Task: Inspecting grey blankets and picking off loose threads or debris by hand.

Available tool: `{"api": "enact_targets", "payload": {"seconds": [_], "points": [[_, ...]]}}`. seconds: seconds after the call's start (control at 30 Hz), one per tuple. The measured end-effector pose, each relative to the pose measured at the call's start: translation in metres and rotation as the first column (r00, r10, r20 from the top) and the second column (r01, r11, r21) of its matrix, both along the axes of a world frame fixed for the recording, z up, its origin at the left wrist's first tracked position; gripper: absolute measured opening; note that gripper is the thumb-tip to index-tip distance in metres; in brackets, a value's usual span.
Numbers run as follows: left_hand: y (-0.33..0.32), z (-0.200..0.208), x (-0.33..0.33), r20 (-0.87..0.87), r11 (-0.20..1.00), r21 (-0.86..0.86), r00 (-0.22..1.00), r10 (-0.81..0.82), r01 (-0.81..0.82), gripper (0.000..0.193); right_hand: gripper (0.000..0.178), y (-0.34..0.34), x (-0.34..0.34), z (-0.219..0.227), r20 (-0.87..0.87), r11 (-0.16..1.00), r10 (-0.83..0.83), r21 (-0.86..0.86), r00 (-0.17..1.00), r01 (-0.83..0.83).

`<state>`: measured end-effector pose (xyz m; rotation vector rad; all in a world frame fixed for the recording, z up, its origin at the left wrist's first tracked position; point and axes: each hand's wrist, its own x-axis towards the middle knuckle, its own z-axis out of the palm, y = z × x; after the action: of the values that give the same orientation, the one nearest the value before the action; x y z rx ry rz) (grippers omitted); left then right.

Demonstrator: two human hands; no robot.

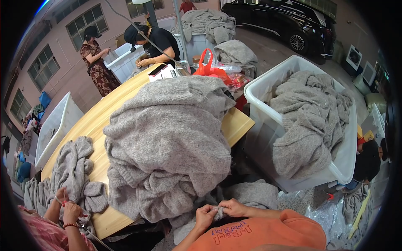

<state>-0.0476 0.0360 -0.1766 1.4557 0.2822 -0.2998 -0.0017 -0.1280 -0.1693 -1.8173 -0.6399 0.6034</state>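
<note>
Close to my body, my left hand (205,216) and my right hand (233,208) pinch a small fold of a grey knit garment (251,193) between their fingertips. The hands are nearly touching. Part of that garment hangs below the table edge, and the exact bit between my fingers is too small to make out. Just beyond my hands, a large heap of grey knit garments (167,134) rises on the wooden table (99,133).
To the right stands a white plastic bin (268,109) filled with grey knitwear. At lower left a co-worker's hands (67,207) handle another grey garment (75,167). Red plastic bags (206,67) lie past the heap. Two people work by white bins at the back; a black car (284,27) is parked beyond.
</note>
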Motion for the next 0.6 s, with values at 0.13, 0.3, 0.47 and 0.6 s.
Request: {"api": "enact_targets", "payload": {"seconds": [0.13, 0.3, 0.47, 0.6], "points": [[0.000, 0.002, -0.001, -0.011, 1.000, 0.014, 1.000, 0.017, -0.017, 0.006, 0.014, 0.000, -0.004, -0.015, 0.318, 1.000, -0.009, 0.002, 0.948, 0.008], [0.003, -0.001, 0.000, -0.100, 0.998, -0.047, 0.994, 0.047, -0.052, 0.007, 0.009, 0.003, -0.010, -0.011, 0.570, 0.991, 0.042, -0.128, 0.820, 0.038], [0.001, 0.000, -0.002, -0.139, 0.992, -0.100, 0.989, 0.056, -0.071, 0.007, 0.007, 0.001, -0.011, -0.013, 0.556, 0.992, 0.022, -0.118, 0.831, 0.053], [0.002, 0.007, -0.002, -0.125, 0.996, -0.087, 0.992, -0.024, 0.013, 0.004, 0.005, 0.000, -0.014, -0.008, 0.335, 0.994, -0.080, -0.040, 0.939, 0.098]]}}
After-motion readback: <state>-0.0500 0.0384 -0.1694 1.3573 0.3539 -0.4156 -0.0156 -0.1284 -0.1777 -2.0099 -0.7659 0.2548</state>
